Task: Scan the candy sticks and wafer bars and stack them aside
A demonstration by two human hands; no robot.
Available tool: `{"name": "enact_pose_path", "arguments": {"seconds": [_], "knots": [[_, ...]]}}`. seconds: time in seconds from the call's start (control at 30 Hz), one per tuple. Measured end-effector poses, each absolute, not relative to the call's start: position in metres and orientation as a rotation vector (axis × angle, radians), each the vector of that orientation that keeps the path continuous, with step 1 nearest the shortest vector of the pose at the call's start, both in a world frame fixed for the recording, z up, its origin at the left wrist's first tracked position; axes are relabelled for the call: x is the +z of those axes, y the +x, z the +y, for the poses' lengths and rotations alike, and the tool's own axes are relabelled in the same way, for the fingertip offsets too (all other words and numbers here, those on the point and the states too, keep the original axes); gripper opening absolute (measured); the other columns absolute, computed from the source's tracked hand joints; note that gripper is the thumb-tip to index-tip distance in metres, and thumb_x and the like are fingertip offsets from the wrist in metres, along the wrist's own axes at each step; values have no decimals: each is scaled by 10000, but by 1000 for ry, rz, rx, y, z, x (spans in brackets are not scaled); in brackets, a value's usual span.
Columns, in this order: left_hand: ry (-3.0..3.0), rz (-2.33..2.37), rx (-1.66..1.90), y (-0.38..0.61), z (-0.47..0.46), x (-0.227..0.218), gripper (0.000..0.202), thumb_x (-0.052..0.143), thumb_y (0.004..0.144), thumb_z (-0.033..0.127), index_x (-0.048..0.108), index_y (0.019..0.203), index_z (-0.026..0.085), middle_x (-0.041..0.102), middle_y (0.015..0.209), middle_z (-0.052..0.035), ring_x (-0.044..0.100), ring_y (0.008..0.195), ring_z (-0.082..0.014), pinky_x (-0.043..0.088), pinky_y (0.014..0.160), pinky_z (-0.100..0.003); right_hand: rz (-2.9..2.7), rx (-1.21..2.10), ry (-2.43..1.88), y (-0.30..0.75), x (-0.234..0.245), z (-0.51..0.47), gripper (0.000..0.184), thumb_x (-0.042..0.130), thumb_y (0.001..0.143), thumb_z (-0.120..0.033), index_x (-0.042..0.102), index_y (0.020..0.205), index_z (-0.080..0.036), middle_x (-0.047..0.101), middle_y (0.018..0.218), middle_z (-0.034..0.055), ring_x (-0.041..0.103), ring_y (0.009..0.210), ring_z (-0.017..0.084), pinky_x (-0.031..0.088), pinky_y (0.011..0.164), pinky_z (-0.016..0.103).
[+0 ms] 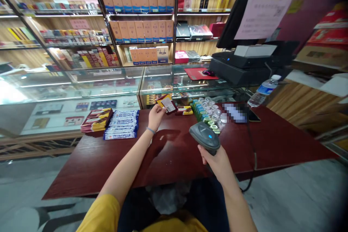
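Observation:
My left hand (157, 116) pinches a flat yellow and dark-red snack packet (166, 104), held above the table with its pale label side toward me. In my right hand (214, 159) is a grey barcode scanner (204, 136) with a blue light on top, its head tilted toward the left. Just beyond the held packet lie a few similar packets (185, 110) on the table. On the left sit a stack of yellow and dark-red packets (96, 120) and a row of blue and white wrapped bars (121, 124). Green packs and clear round-topped containers (210, 110) stand behind the scanner.
The dark-red table (174, 152) meets a glass display counter (81, 87). A water bottle (263, 91), a phone (236, 112) and a cable (255, 148) are on the right. Behind them stand a monitor (231, 21) and a red mouse pad (194, 73). Stocked shelves line the wall.

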State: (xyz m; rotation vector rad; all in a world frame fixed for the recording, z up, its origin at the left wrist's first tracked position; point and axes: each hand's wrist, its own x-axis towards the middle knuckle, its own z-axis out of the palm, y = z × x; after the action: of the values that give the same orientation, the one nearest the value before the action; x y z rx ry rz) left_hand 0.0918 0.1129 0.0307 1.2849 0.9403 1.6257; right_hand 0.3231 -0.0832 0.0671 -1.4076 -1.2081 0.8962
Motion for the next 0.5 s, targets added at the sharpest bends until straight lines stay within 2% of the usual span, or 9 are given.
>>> {"name": "enact_pose_path", "arguments": {"seconds": [0.07,0.17,0.33,0.5], "knots": [[1103,921,1651,73,99,30,421,853,728,402,665,1023,168,742,1040,-91,710,922,-225,587,797,-317,-1216,911,-1398,314,66,-84,342,751,783,-507,631,862,-197,590,504,-30,536,416,155,457,443,271],[906,904,1709,47,80,27,537,909,668,404,640,1068,166,729,1080,-95,711,938,-217,603,812,-324,-1251,950,-1399,299,67,-85,343,756,769,-499,638,883,-198,589,502,-38,536,414,155,457,438,269],[776,920,1800,23,64,14,502,877,711,426,626,1070,182,711,1129,-89,707,1002,-214,606,867,-345,-1384,976,-1382,276,70,-86,283,733,789,-439,660,922,-201,568,478,-45,561,453,171,464,477,266],[647,937,1873,22,69,-1,437,838,737,379,615,1061,187,707,1130,-81,704,1048,-220,607,914,-385,-1484,999,-1328,263,66,-87,279,723,787,-394,681,986,-203,578,492,-39,575,467,180,440,458,255]]}}
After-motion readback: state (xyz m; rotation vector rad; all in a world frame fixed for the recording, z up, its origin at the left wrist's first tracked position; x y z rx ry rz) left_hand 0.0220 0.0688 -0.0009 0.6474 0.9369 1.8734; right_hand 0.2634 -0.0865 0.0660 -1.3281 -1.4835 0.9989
